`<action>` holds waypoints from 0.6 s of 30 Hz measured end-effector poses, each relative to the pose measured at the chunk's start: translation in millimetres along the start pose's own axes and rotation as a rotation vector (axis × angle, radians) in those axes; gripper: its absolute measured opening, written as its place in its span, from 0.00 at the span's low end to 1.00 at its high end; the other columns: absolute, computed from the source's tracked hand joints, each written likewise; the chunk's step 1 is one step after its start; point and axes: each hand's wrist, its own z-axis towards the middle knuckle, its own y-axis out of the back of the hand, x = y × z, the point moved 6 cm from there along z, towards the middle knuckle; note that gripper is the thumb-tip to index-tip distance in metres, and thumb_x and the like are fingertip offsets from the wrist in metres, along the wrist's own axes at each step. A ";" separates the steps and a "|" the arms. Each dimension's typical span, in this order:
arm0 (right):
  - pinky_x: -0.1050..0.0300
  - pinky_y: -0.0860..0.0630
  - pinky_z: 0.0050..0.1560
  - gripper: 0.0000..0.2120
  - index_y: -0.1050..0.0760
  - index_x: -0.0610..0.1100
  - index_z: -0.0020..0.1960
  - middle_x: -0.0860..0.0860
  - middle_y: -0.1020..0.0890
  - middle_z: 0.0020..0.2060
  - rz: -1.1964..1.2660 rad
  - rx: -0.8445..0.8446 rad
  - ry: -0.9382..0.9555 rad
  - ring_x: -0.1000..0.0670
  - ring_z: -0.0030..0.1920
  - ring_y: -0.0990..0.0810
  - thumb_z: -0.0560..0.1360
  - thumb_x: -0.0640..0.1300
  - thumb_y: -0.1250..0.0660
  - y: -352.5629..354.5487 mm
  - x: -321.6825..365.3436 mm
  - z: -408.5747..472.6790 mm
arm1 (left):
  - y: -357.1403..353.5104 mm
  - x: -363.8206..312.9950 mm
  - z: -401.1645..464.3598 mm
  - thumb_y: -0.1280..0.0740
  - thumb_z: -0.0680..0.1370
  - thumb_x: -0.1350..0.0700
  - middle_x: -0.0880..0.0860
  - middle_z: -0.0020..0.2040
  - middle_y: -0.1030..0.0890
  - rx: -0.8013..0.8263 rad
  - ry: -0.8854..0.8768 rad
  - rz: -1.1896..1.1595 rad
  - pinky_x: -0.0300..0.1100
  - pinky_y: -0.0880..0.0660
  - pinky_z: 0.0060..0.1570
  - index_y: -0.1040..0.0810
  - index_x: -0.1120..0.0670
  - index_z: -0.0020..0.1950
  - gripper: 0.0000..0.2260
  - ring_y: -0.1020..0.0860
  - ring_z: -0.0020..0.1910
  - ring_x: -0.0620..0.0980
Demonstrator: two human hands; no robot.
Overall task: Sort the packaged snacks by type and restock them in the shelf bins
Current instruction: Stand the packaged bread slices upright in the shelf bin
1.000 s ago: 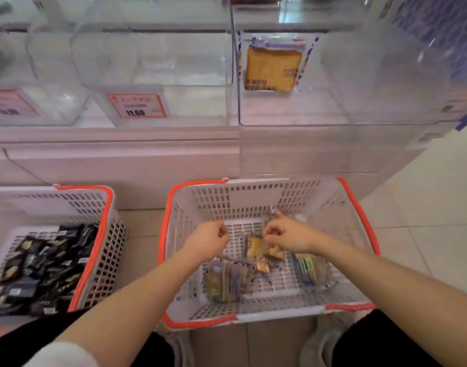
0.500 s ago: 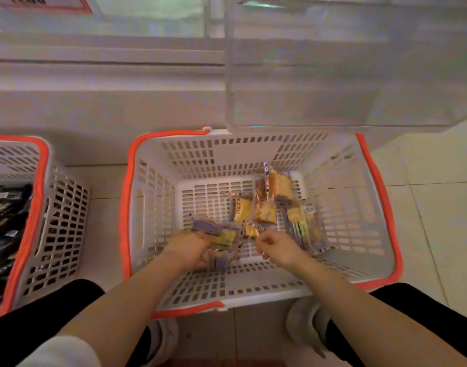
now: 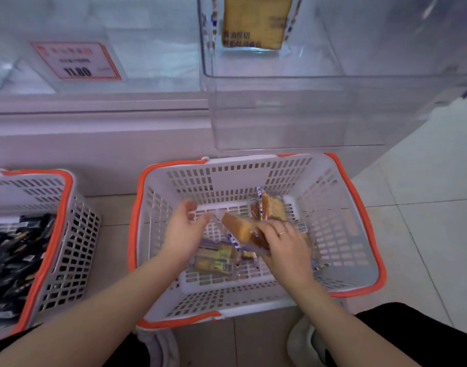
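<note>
Head view, snack in hand: I see the right hand point(image 3: 285, 242) low in the white basket point(image 3: 359, 234), fingers curled over a wrapped yellow cake slice point(image 3: 237, 229) that sticks out toward the left.
Head view, handling: I judge these packs light and soft, with slick film that crinkles; squeezing hard would likely crush the cake. I would take each by the wrapper's sealed end or lightly across its flat faces.
Head view, left hand: the left hand point(image 3: 183, 231) hovers beside the slice, palm turned inward, fingers relaxed and spread, holding nothing that I can see.
Head view, remaining stock: loose snack packs point(image 3: 216, 258) lie on the basket floor under both hands, and more cake packs point(image 3: 269, 207) lean at the far wall.
Head view, destination: the clear shelf bin point(image 3: 280, 83) directly above the basket holds a matching yellow pack point(image 3: 256, 22).
Head view, other type: dark packs point(image 3: 12, 260) fill the left basket point(image 3: 65, 234).
</note>
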 end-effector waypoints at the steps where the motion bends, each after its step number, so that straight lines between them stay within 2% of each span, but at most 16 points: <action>1: 0.56 0.25 0.40 0.23 0.21 0.45 0.51 0.49 0.18 0.47 -0.064 -0.061 0.038 0.46 0.45 0.21 0.58 0.45 0.19 8.7 2.8 -0.5 | -5.6 7.5 -6.8 0.38 0.79 0.51 0.54 0.63 0.26 0.066 0.243 -0.212 0.45 0.32 0.59 0.31 0.59 0.66 0.19 0.27 0.60 0.52; 2: 0.56 0.26 0.41 0.22 0.20 0.45 0.50 0.49 0.18 0.47 -0.109 -0.106 0.085 0.47 0.46 0.21 0.58 0.46 0.19 15.4 6.8 -2.0 | -14.7 11.4 -16.9 0.40 0.79 0.47 0.56 0.61 0.25 0.175 0.432 -0.391 0.47 0.30 0.58 0.31 0.60 0.65 0.21 0.26 0.57 0.54; 3: 0.57 0.27 0.41 0.21 0.19 0.45 0.49 0.49 0.17 0.47 -0.138 -0.129 0.130 0.47 0.46 0.21 0.59 0.47 0.19 20.8 11.7 -3.7 | -21.5 10.2 -29.3 0.40 0.79 0.44 0.56 0.59 0.23 0.281 0.531 -0.489 0.48 0.28 0.55 0.29 0.61 0.63 0.22 0.24 0.55 0.55; 4: 0.58 0.26 0.42 0.20 0.19 0.45 0.49 0.49 0.17 0.47 -0.157 -0.141 0.168 0.47 0.46 0.20 0.59 0.48 0.19 24.9 17.0 -5.7 | -25.4 6.7 -40.0 0.39 0.77 0.44 0.57 0.57 0.21 0.359 0.547 -0.519 0.49 0.26 0.54 0.27 0.61 0.61 0.22 0.22 0.54 0.56; 6: 0.56 0.28 0.44 0.20 0.19 0.45 0.48 0.50 0.17 0.46 -0.165 -0.157 0.230 0.47 0.46 0.18 0.59 0.48 0.19 33.3 30.6 -8.3 | -27.6 -3.9 -52.9 0.33 0.76 0.51 0.60 0.55 0.19 0.397 0.491 -0.547 0.52 0.23 0.52 0.24 0.60 0.60 0.17 0.21 0.52 0.58; 8: 0.57 0.30 0.48 0.22 0.19 0.46 0.49 0.50 0.18 0.47 -0.105 -0.124 0.254 0.47 0.46 0.18 0.57 0.50 0.19 42.1 42.7 -8.2 | -22.8 -14.8 -56.9 0.31 0.74 0.61 0.62 0.54 0.19 0.332 0.408 -0.554 0.53 0.22 0.50 0.26 0.62 0.61 0.16 0.20 0.51 0.59; 10: 0.56 0.29 0.56 0.28 0.23 0.46 0.54 0.50 0.21 0.54 0.050 -0.031 0.202 0.48 0.55 0.22 0.59 0.58 0.23 49.2 46.5 -5.1 | -8.6 -30.8 -56.9 0.32 0.74 0.66 0.61 0.52 0.19 0.275 0.260 -0.466 0.50 0.22 0.48 0.26 0.62 0.60 0.15 0.20 0.49 0.57; 12: 0.55 0.38 0.66 0.34 0.30 0.47 0.64 0.52 0.29 0.64 0.400 0.078 -0.031 0.51 0.65 0.33 0.64 0.64 0.32 57.6 36.9 0.5 | 7.5 -49.4 -57.2 0.32 0.73 0.67 0.58 0.50 0.18 0.268 0.101 -0.359 0.44 0.22 0.46 0.25 0.59 0.58 0.14 0.19 0.46 0.53; 14: 0.58 0.39 0.66 0.30 0.37 0.48 0.68 0.51 0.33 0.67 0.833 -0.020 -0.383 0.55 0.66 0.36 0.72 0.61 0.37 71.0 17.8 3.4 | 22.9 -68.8 -61.6 0.32 0.73 0.67 0.55 0.48 0.17 0.260 -0.021 -0.302 0.41 0.22 0.45 0.24 0.58 0.57 0.13 0.19 0.44 0.49; 16: 0.64 0.30 0.56 0.19 0.36 0.47 0.67 0.51 0.27 0.62 1.153 -0.145 -0.736 0.58 0.57 0.28 0.79 0.51 0.40 81.8 -0.3 0.5 | 32.7 -89.4 -68.7 0.32 0.73 0.68 0.54 0.47 0.17 0.261 -0.120 -0.319 0.39 0.22 0.44 0.24 0.60 0.57 0.14 0.19 0.44 0.48; 18: 0.64 0.25 0.40 0.10 0.26 0.45 0.57 0.52 0.19 0.49 1.462 -0.106 -0.857 0.57 0.42 0.22 0.81 0.45 0.43 84.9 -2.7 1.6 | 39.1 -106.9 -76.6 0.33 0.73 0.69 0.56 0.49 0.18 0.261 -0.189 -0.397 0.42 0.23 0.48 0.25 0.61 0.58 0.14 0.19 0.47 0.51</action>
